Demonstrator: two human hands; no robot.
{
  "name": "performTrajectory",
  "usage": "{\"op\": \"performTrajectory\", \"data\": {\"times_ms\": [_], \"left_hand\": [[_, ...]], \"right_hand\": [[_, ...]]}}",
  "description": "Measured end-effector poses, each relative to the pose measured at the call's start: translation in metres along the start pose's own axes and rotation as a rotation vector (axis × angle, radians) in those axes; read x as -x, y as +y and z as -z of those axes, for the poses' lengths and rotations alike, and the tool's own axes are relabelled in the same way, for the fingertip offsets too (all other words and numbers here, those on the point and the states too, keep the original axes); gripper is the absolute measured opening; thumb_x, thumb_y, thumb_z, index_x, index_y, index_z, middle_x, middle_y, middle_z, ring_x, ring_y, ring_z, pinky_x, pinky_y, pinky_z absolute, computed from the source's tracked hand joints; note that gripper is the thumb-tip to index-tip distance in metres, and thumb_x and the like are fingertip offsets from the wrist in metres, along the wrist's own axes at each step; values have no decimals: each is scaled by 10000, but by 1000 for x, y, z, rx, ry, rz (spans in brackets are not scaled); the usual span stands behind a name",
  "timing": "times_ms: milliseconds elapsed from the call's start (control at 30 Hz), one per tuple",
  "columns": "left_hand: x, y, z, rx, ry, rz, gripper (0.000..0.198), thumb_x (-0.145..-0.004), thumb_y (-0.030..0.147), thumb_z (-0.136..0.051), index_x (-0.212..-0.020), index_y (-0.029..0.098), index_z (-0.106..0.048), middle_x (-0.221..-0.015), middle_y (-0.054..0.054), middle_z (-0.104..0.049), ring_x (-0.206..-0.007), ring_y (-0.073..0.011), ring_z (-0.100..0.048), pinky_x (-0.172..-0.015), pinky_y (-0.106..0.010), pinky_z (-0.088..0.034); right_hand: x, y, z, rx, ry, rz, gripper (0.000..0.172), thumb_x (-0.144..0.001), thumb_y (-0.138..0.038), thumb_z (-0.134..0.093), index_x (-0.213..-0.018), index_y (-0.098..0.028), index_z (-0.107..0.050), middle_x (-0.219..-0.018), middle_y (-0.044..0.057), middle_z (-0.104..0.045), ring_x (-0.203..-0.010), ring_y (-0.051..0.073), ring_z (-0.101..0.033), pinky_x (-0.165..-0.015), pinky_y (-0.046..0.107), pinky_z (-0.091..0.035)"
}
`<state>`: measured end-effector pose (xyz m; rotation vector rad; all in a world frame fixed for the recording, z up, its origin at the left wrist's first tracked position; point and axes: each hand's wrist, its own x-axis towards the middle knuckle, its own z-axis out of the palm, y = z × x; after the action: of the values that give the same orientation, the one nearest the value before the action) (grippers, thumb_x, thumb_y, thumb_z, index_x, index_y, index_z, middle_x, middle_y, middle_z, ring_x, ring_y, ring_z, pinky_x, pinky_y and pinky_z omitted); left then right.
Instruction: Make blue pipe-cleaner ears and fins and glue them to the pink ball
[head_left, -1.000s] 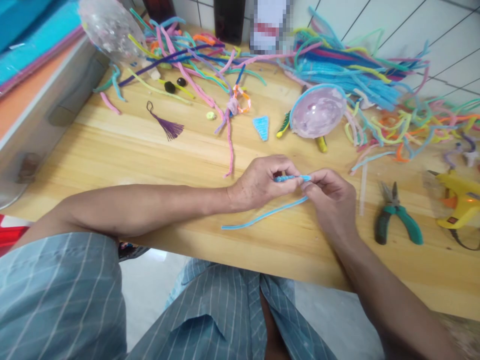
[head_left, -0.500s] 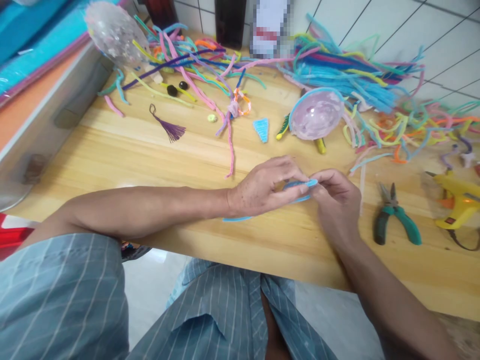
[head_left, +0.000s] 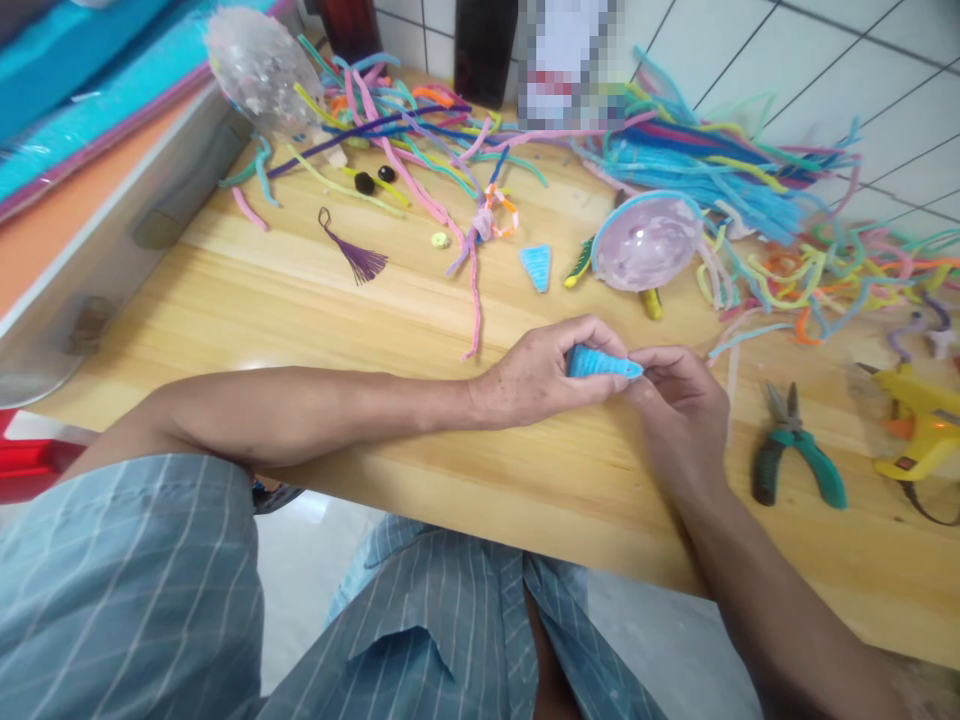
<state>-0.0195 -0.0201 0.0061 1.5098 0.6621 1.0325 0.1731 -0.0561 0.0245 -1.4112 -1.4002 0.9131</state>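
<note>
My left hand (head_left: pixel 544 375) and my right hand (head_left: pixel 679 400) meet over the wooden table (head_left: pixel 300 310), both pinched on a light blue pipe cleaner (head_left: pixel 600 362). It is folded back and forth into a small flat cone between my fingers. A similar finished blue cone (head_left: pixel 537 267) lies farther back on the table. Just beyond it sits a clear pink ball (head_left: pixel 646 243) ringed with blue pipe cleaner.
Green-handled pliers (head_left: pixel 799 462) and a yellow glue gun (head_left: pixel 915 425) lie to the right. Several coloured pipe cleaners (head_left: pixel 697 165) are heaped along the back. A purple tassel (head_left: pixel 360 258), two black beads (head_left: pixel 373 180) and a clear ball (head_left: pixel 262 65) sit at the left.
The long loose tail of the blue pipe cleaner has been folded up into the cone between my fingers. The view shifted slightly to the left.
</note>
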Motion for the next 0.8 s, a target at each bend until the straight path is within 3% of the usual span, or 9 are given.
{"op": "performTrajectory", "data": {"times_ms": [167, 600, 800], "left_hand": [[-2, -6, -1, 44, 7, 0, 337, -902, 440, -840, -1059, 179, -697, -1076, -49, -761, -954, -152, -671, -849, -298, -516], [-5, -6, -1, 168, 31, 74, 453, -841, 566, -896, -940, 158, -723, -930, -23, -750, -856, -131, -660, -807, -282, -535], [-5, -7, -1, 170, 45, 113, 499, -840, 635, -876, -904, 154, -761, -905, -34, -772, -840, -134, -673, -802, -282, -553]], "right_hand": [[0, 4, 0, -54, 9, 5, 269, -765, -464, -956, -876, -312, -763, -796, -4, -746, -743, 198, -681, -723, 364, -583], [4, 7, 2, -92, 1, -55, 161, -781, -363, -922, -878, -299, -809, -794, -16, -765, -725, 175, -674, -701, 335, -565], [3, 5, 1, -42, -7, -76, 184, -798, -394, -887, -874, -274, -770, -786, -15, -738, -705, 171, -641, -690, 336, -536]]}}
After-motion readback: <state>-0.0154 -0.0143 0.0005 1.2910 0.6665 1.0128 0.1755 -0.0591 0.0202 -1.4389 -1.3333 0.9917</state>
